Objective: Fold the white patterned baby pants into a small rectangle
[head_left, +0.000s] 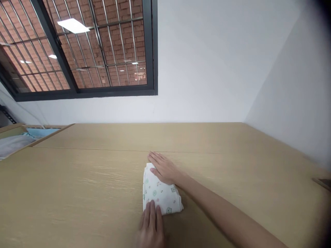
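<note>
A folded white cloth point(161, 198) with small green and pinkish prints lies on the wooden tabletop point(98, 193). Its layers show along the left and right edges, and its shape narrows toward the far end. My right hand point(164, 168) lies flat across the far end of the cloth, fingers stretched out past it to the upper left. At the near left corner, my left hand point(152, 224) rests with straight fingertips on the cloth. Neither hand grips the fabric. The lower part of my left hand is blurred at the frame's bottom edge.
A white wall point(201, 62) rises behind the tabletop, with a dark-framed barred window point(113, 91) at upper left. Far left, a wooden-edged compartment holds pale fabric point(15, 144). A dark recess point(324, 182) sits at the right edge.
</note>
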The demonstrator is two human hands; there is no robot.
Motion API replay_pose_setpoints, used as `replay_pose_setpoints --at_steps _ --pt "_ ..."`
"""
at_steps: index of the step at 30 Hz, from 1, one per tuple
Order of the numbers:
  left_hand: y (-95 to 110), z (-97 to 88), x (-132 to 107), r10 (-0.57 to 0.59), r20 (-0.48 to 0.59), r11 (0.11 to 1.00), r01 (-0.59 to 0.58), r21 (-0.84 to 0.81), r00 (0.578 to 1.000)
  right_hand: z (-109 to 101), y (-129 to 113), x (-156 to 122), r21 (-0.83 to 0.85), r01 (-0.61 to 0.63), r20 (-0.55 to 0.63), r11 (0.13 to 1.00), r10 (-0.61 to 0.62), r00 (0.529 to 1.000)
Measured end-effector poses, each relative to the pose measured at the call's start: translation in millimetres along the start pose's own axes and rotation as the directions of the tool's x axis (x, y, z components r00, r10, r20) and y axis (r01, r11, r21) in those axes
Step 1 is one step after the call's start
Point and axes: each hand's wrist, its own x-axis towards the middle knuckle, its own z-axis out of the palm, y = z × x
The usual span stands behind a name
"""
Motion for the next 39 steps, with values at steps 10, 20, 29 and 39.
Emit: replay_pose_setpoints --at_steps 10,20,29,39 --pt "-61.7 -50.1 42.2 0.295 0.159 0.941 -0.258 -0.220 0.942 -52.5 -50.0 -79.7 0.219 -0.056 0.140 0.974 0.026 0.990" --pt "-117.8 -68.8 116.9 0.091 0.770 0.574 0.599 -0.559 0.631 -79.9 -43.7 -93.9 0.536 -0.326 0.262 0.779 0.214 0.941" --pt "-126.5 -19.4 136.4 0.018 0.763 0.404 0.693 -0.597 0.647 -56.1 -10.1 -59.0 0.544 -0.440 0.135 0.714 0.443 0.886" --pt "-119.0 15.0 134.9 -0.344 0.735 0.659 0.708 -0.255 0.585 -33.9 0.6 -28.5 0.309 -0.595 0.030 0.742 0.618 0.786"
